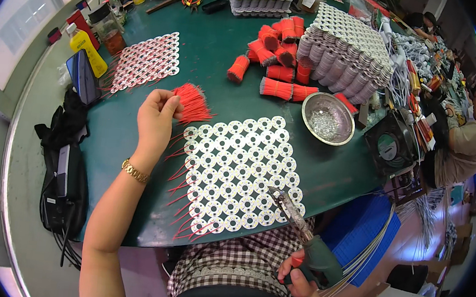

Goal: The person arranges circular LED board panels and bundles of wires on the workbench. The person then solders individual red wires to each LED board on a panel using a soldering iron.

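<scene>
A panel of white ring-shaped circuit boards (241, 174) lies in front of me, with several red wires (178, 203) sticking out along its left edge. My left hand (160, 111) is closed in a pinch at the left side of a loose pile of red wires (194, 103), just beyond the panel's far left corner. The fingertips touch the wires; how many they grip is hidden. My right hand (300, 280) is wrapped round a green soldering gun (321, 262) with a red trigger. Its metal tip (275, 193) hangs over the panel's right part.
A metal bowl (328, 119) with shiny bits stands right of the panel. Behind lie bundles of red wires (278, 89) and stacked boards (347, 53). Another wired panel (147, 62), a phone (83, 76) and a yellow bottle (87, 51) are left. A black fan (390, 143) and a co-worker (465, 142) are right.
</scene>
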The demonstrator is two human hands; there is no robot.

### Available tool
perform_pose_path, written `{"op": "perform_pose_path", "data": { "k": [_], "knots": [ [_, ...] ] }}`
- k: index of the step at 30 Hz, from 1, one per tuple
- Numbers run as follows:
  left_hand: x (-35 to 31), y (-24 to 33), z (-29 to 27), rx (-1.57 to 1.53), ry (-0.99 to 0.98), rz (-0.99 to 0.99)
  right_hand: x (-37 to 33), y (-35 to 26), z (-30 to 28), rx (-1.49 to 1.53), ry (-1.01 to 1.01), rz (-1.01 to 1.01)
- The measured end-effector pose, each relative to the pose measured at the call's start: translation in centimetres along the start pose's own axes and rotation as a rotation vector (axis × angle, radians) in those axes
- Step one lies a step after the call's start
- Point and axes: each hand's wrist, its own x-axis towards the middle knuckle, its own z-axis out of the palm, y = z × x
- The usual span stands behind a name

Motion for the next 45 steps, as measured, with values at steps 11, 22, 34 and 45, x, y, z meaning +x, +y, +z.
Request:
{"op": "perform_pose_path", "data": {
  "k": [11, 22, 34, 45],
  "knots": [
    [-8.0, 8.1, -0.5, -0.349, -0.337, -0.132, 1.2, -0.1, 1.3, -0.115, -0.116, -0.035],
    [-15.7, 6.1, 0.1, 0.1, -0.09, -0.046, 2.3, -1.2, 1.0, -0.562, -0.243, -0.086],
    [-17.8, 4.5, 0.0, 0.5, -0.17, 0.159, 3.0, -4.7, 3.4, -1.116, -0.454, 0.119],
    [-17.9, 4.5, 0.8, 0.608, -0.216, 0.156, 2.6, -4.0, 3.1, -1.109, -0.444, 0.007]
  ]
}}
